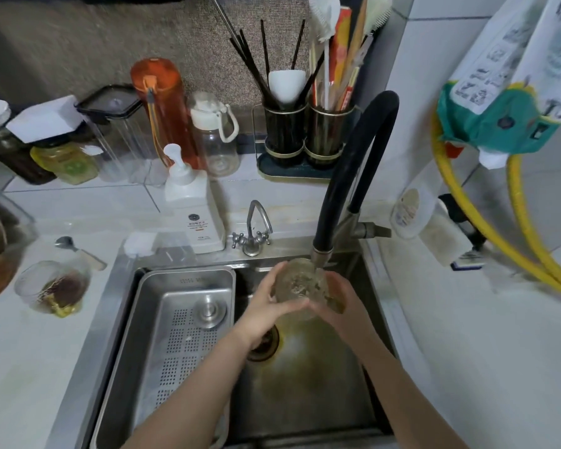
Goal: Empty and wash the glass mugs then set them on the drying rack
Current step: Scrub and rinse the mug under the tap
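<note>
Fingers of left hand and right hand curl round clear glass mug under black faucet hose, above steel sink.

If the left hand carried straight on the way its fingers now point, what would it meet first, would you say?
The left hand already grips the mug, fingers pointing up-right. Beyond the mug, the first thing in that line looks to be the black faucet, though depth is unclear.
</note>
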### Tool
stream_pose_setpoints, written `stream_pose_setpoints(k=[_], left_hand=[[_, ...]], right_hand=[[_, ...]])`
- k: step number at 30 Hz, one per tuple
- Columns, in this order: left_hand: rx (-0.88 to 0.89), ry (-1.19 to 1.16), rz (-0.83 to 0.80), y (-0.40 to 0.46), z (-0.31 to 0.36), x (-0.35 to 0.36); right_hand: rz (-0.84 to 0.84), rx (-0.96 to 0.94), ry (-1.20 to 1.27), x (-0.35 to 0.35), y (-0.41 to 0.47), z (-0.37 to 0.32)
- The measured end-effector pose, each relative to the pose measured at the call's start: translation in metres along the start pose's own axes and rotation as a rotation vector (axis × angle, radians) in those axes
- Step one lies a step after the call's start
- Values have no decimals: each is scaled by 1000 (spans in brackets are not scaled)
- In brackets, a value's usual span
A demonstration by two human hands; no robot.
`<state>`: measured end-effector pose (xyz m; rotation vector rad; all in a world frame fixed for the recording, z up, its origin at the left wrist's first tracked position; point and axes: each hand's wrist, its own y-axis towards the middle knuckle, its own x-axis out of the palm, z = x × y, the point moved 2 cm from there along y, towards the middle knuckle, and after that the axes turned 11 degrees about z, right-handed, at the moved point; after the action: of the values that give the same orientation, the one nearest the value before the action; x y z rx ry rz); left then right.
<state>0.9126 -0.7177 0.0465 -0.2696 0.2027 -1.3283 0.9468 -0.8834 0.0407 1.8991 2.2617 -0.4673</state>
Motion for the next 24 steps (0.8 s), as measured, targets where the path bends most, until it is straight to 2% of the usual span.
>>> stream_pose_setpoints(k=[4, 9, 14, 19, 24], left_hand=[[-17, 43, -55, -4, -11, 11], [-100, 3, -14, 2, -13, -13], [-127, 5, -12, 4, -12, 16], [-259, 5, 117, 0, -33, -2], [-309, -91, 191, -7, -27, 11]], right_hand=[[61, 33, 14, -9, -20, 19], [-28, 4, -48, 10, -6, 14], [92, 63, -24, -7, -11, 20], [17, 75, -37, 14, -26, 20], [92, 26, -20, 17, -48, 25]])
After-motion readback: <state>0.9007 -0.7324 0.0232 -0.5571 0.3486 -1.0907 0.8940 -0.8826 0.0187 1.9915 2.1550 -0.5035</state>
